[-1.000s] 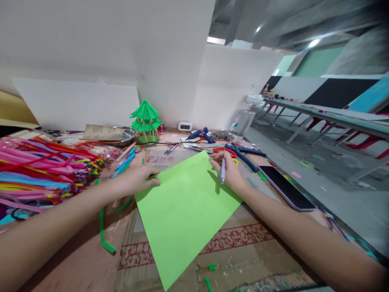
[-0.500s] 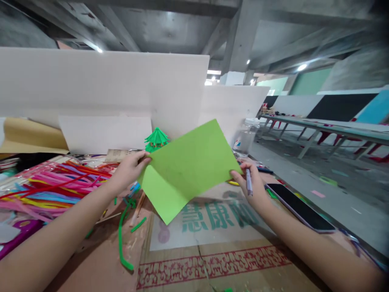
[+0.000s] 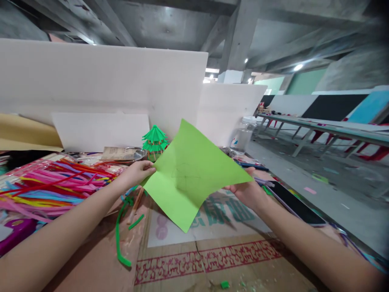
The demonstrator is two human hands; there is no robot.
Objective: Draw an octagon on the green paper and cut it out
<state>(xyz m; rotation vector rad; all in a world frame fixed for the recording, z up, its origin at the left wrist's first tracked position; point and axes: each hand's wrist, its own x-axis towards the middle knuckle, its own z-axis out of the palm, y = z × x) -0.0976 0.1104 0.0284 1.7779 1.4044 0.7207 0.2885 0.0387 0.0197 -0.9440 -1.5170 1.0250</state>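
Note:
A sheet of bright green paper [image 3: 194, 162] is held up above the table, its surface curved and faint pencil lines showing on it. My left hand [image 3: 141, 170] is closed on its left edge, thumb and fingers pinching it. My right hand [image 3: 246, 190] grips the right corner, with the fingers partly hidden behind the sheet. A pale purple pen [image 3: 263, 182] sticks out beside my right hand. Behind the sheet stands a small green pagoda-like model [image 3: 154, 140] with tiered roofs.
Colourful pipe cleaners [image 3: 60, 182] are heaped at left, near a purple tool [image 3: 18, 233]. A green strip [image 3: 119, 239] lies on the table. A dark phone [image 3: 296, 202] and a clear jar [image 3: 243, 136] are at right. White boards [image 3: 106, 81] stand behind.
The green paper has turned, so its top corner moved left and its right corner reaches over my right hand. Pencil lines now show on it. More of the green model is visible.

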